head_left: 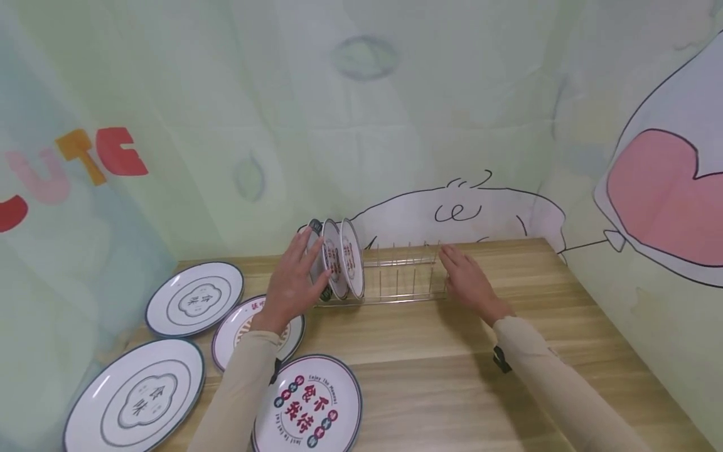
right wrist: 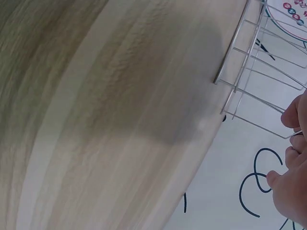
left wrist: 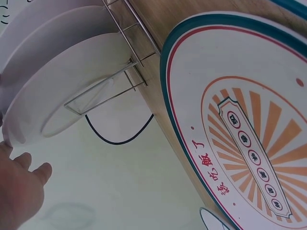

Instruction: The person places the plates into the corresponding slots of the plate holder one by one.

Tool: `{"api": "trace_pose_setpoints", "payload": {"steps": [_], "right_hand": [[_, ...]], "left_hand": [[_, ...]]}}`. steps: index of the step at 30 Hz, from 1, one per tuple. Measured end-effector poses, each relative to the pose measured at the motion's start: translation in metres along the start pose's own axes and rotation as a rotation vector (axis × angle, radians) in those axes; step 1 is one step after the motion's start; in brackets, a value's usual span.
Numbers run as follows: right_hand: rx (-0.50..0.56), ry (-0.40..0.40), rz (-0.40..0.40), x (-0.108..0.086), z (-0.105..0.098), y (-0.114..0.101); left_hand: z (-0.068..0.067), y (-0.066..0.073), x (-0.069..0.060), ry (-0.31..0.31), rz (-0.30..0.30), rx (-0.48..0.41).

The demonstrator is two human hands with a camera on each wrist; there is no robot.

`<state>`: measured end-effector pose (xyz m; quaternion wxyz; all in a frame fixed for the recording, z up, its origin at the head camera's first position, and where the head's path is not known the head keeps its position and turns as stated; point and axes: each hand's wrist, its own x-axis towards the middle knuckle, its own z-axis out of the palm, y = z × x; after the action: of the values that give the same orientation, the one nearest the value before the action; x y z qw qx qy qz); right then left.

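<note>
My left hand (head_left: 294, 282) is at the leftmost of several plates upright in a wire dish rack (head_left: 403, 300). Its thumb lies on the front side of that plate (left wrist: 72, 81), and a fingertip meets the rim in the left wrist view; other fingers hang loosely curled below. Two white plates with printed centres (head_left: 353, 260) lean beside it, to the right. At the rack's right end my right hand (head_left: 471, 282) grips the end wire, thumb and fingers pinching it in the right wrist view. The right part of the rack shows bare wire slots.
Flat on the wooden table (head_left: 429, 389) lie a plate with red lettering (head_left: 307, 405), a sunburst plate (left wrist: 254, 143) partly under the left forearm, and two plates with grey emblems (head_left: 194, 298) at the left. A printed cloth backdrop (head_left: 316, 125) stands behind the table.
</note>
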<state>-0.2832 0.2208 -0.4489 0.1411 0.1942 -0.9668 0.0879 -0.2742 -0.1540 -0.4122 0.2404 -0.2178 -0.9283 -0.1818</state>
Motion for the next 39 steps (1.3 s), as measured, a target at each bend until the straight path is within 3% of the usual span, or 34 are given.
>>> {"api": "trace_pose_setpoints", "payload": {"steps": [7,14,19,23,32,39], "right_hand": [[-0.026,0.013,-0.014,-0.001,0.003,0.001],[-0.031,0.042,-0.035,-0.005,0.009,0.001],[-0.021,0.034,-0.019,-0.006,0.009,0.000],[0.006,0.034,-0.013,-0.005,0.007,-0.001],[0.027,0.037,-0.037,0.001,0.007,-0.002],[0.011,0.023,-0.017,-0.002,0.006,0.000]], "left_hand": [[-0.003,0.002,0.001,-0.029,-0.011,0.029],[-0.004,0.003,-0.006,-0.050,-0.017,0.082],[-0.011,-0.001,-0.018,-0.036,-0.019,0.072],[-0.024,-0.008,-0.034,-0.002,-0.054,0.043],[-0.056,-0.026,-0.084,0.019,-0.207,0.104],[-0.090,-0.051,-0.122,-0.016,-0.442,0.199]]}}
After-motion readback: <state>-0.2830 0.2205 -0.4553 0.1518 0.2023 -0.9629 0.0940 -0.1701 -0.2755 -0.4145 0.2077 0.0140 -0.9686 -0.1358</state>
